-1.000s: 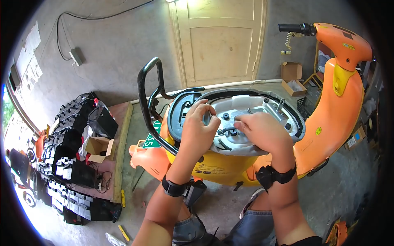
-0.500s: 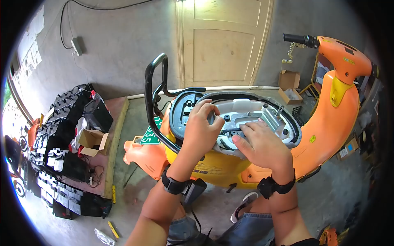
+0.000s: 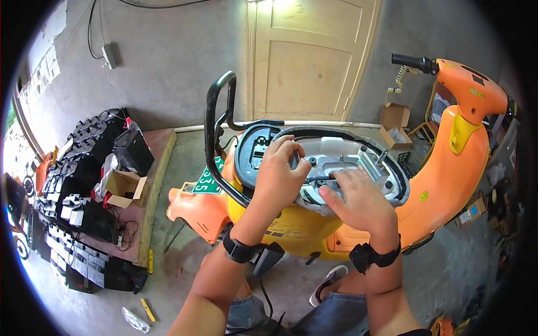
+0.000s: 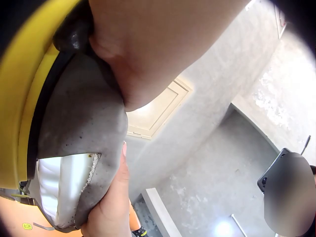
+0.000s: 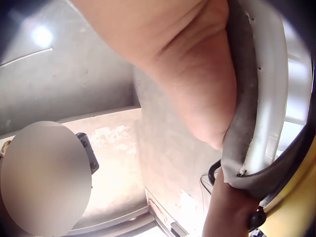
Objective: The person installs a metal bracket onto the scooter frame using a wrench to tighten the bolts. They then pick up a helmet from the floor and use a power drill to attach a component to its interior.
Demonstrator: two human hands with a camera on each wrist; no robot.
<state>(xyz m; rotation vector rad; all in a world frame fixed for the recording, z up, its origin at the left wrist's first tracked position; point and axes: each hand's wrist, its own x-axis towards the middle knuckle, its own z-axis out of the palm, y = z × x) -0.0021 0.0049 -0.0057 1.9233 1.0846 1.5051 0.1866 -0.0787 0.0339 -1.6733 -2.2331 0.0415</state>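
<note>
An upturned scooter seat (image 3: 336, 144), its white plastic underside facing up, lies on the yellow body of an orange scooter (image 3: 426, 215). Grey cover material (image 4: 79, 106) wraps its edge, with white showing through a gap. My left hand (image 3: 282, 178) is over the seat's rear end, fingers bent and thumb near the index finger; I cannot tell whether it pinches anything. My right hand (image 3: 361, 199) lies over the near side with fingers extended onto the underside, thumb apart. Black rubber bumpers and a metal bracket (image 3: 381, 157) show on the underside.
A black grab rail (image 3: 212, 112) rises at the scooter's rear, beside a green number plate (image 3: 207, 180). Many black batteries (image 3: 84, 168) and an open cardboard box (image 3: 124, 187) stand on the left. A yellow knife-like tool (image 3: 147, 309) lies on the floor.
My right hand has uncurled from its bent pose near the seat's middle and now spreads over the near side. The left hand keeps its bent shape. The head view has shifted slightly.
</note>
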